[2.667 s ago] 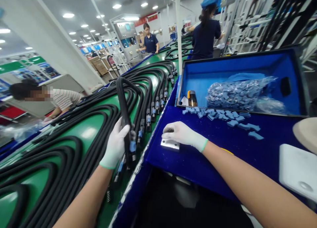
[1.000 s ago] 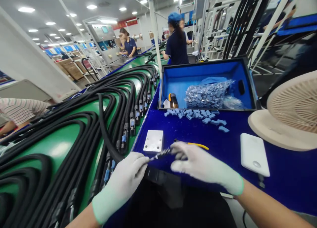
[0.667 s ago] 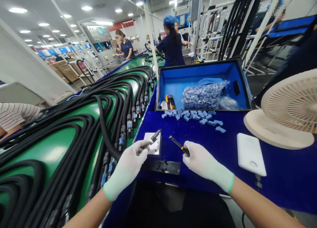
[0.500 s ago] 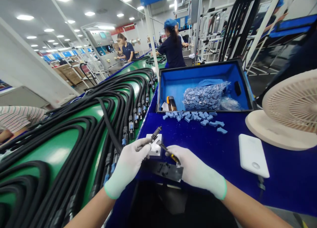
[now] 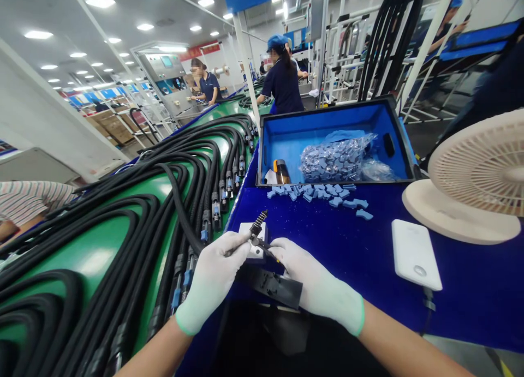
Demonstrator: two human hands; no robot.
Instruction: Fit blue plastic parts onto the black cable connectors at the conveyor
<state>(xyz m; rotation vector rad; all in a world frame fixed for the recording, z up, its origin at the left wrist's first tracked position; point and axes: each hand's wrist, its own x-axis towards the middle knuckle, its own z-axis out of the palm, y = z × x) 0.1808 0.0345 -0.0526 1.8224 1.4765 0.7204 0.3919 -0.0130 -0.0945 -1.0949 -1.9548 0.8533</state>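
My left hand (image 5: 219, 270), in a white glove, is closed on a small dark spring-loaded part (image 5: 257, 224); its coil points up and away. My right hand (image 5: 313, 284), gloved too, is closed round a small hand tool (image 5: 266, 247) with a dark metal tip and a little yellow on its handle. The tip touches or nearly touches the part's lower end; I cannot tell which. Below them stands a white block fixture (image 5: 246, 227), partly hidden by the left fingers. A black plate (image 5: 278, 289) with small dark bits on it lies nearer to me, beside the right hand.
Black hoses (image 5: 164, 202) with metal ends cover the green bench at left. Loose blue clips (image 5: 319, 191) lie before a blue crate (image 5: 327, 123) holding a bag of clips (image 5: 331, 159). A white power bank (image 5: 416, 254) and a fan (image 5: 483, 169) stand at right. Co-workers (image 5: 282, 79) are beyond.
The tool's tip has moved left and up against or close to the spring-loaded part. My right hand has shifted slightly left and turned, hiding more of the handle. The left hand keeps its hold.
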